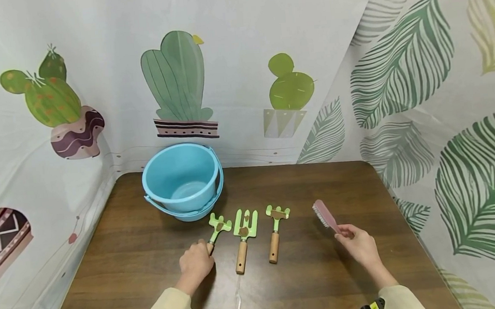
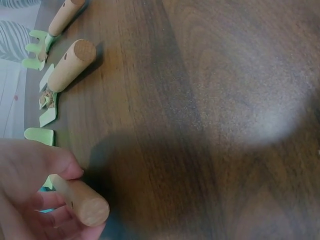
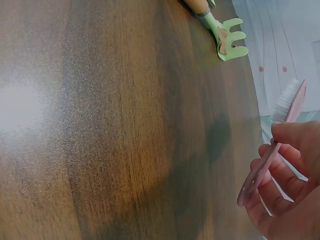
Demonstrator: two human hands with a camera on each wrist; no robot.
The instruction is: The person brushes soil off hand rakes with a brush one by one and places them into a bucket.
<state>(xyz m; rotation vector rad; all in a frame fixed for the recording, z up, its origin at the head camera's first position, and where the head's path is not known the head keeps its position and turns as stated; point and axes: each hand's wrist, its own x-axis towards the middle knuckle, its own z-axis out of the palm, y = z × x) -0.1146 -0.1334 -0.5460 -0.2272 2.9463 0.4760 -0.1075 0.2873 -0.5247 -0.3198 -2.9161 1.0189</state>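
the left hand (image 1: pixel 196 263) curls its fingers round a wooden-handled green hand rake (image 1: pixel 215 233), left of the worktop's (image 1: pixel 310 280) middle, near the blue bucket (image 1: pixel 179 174) by the back left corner; the right hand (image 1: pixel 361 245) pinches a white-bristled pink brush (image 1: pixel 327 216) above the worktop, toward its right edge; between the hands lie a garden fork (image 1: pixel 243 246) and a second hand rake (image 1: pixel 275 237), both pointing toward the back edge.

Blue bucket (image 1: pixel 179 167) beyond left grip (image 1: pixel 196 261). Between left grip and right grip (image 1: pixel 359 247): brown-patched green fork (image 1: pixel 243 244), green rake (image 1: pixel 275 239) beside it. Brown desk (image 1: pixel 310 288) beneath both grips. Cactus-and-leaf-printed cloth (image 1: pixel 237 24) beyond.
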